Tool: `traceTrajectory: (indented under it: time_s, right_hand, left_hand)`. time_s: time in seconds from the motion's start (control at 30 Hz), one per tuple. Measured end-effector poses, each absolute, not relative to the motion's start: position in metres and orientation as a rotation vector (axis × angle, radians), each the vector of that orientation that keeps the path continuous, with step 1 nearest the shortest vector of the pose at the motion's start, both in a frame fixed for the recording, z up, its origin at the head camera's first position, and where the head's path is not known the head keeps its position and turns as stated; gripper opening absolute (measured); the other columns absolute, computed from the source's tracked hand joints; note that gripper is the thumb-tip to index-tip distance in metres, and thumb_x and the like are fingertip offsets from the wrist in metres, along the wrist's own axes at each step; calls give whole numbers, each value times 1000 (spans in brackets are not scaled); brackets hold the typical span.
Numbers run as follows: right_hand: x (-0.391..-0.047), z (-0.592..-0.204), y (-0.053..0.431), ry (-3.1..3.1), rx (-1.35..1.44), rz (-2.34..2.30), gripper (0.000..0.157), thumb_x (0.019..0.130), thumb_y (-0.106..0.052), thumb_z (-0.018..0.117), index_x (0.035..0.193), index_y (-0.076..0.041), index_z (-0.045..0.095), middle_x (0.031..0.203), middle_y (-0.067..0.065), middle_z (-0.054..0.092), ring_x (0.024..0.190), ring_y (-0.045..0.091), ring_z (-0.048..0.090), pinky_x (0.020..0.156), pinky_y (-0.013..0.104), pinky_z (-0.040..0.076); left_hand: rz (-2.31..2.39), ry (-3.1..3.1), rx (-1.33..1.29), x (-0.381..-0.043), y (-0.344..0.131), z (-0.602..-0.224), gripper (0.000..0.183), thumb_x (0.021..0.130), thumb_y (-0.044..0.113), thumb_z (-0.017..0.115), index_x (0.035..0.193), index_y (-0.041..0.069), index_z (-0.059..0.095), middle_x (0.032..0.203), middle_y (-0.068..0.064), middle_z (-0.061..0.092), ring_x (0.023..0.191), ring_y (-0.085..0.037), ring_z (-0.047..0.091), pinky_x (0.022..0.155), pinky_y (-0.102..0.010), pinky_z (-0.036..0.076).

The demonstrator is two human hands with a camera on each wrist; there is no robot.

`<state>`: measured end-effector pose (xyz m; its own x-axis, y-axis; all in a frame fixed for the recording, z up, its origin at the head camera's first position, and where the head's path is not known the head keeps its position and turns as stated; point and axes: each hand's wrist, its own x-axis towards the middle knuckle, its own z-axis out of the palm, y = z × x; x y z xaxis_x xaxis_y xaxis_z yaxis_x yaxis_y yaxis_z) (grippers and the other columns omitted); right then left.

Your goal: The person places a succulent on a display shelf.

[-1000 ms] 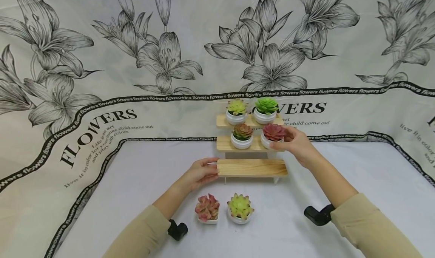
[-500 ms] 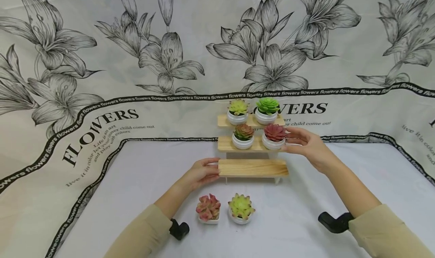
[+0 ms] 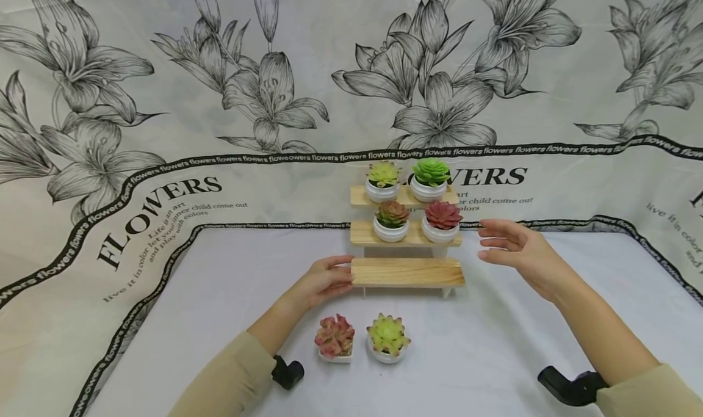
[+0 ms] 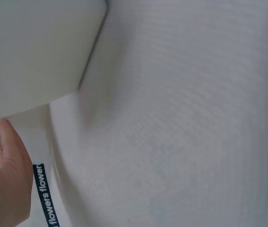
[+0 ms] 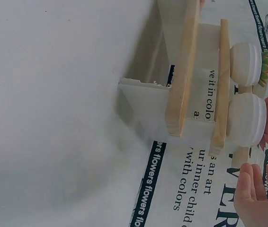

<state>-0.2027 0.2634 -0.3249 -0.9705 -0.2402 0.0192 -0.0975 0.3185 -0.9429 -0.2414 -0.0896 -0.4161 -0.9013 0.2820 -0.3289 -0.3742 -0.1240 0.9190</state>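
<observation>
A three-step wooden display stand [image 3: 407,271] with white side supports stands at the back of the table. My left hand [image 3: 321,281] grips the left end of its lowest board; in the left wrist view the hand [image 4: 8,179] pinches the wood edge. On the middle step sit a brownish-green succulent [image 3: 392,220] and a dark red succulent [image 3: 441,221], both in round white pots. The top step bears a yellow-green succulent [image 3: 382,182] and a bright green succulent [image 3: 430,180]. To the right of the stand, my right hand [image 3: 524,255] is held in the air, fingers extended, holding nothing.
In front of the stand, a pink succulent in a squarish white pot [image 3: 335,337] and a yellow-green succulent with reddish tips [image 3: 387,337] stand on the white tablecloth [image 3: 456,368]. A flower-printed cloth [image 3: 296,191] hangs behind the stand.
My right hand has let go of the dark red succulent's pot and moved away to the right. The left hand keeps its hold on the stand.
</observation>
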Motion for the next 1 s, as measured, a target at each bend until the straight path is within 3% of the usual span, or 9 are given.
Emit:
traceTrajectory:
  time_s: [0.2,0.47,0.63,0.77,0.9,1.0]
  right_hand:
    - [-193,-334,260,2417,-335,-1745,52,87,-11,65,133,-17,42,118,-7,49,106,4,51,83,18,49]
    - [-187,-344,252,2281,-414,-1843,41,88,-3,61,123,-21,50,115,-7,55,104,6,55,83,19,50]
    - [-182,-349,248,2231,-450,-1841,41,88,-1,60,123,-20,51,117,0,55,106,11,55,83,21,51]
    - [-179,-354,244,2197,-523,-1814,45,87,0,61,129,-11,48,121,2,54,109,12,54,87,21,49]
    - [-178,-361,237,2117,-644,-1774,58,84,3,63,136,4,37,126,9,51,112,12,52,92,21,47]
    - [-177,-367,229,2060,-678,-1715,65,82,2,66,137,8,32,128,15,47,114,12,51,95,24,45]
  left_hand:
    - [2064,1727,-97,-241,-91,-416,50,85,-9,55,134,-4,44,115,-20,57,80,-15,61,75,-26,56]
    - [2079,1719,-96,-241,-91,-416,50,85,-10,55,134,-4,44,112,-18,58,80,-14,61,73,-25,56]
    - [2083,1708,-94,-240,-91,-415,51,85,-10,54,134,-5,43,110,-17,58,79,-14,61,72,-23,55]
    - [2091,1706,-103,-240,-91,-414,51,84,-10,55,134,-5,43,110,-17,58,79,-14,61,72,-24,55]
    - [2099,1703,-94,-239,-90,-416,51,84,-10,55,134,-5,44,108,-16,58,78,-14,61,72,-24,55]
    - [2103,1707,-91,-239,-90,-416,50,85,-10,55,133,-5,44,106,-16,59,78,-14,61,72,-24,55]
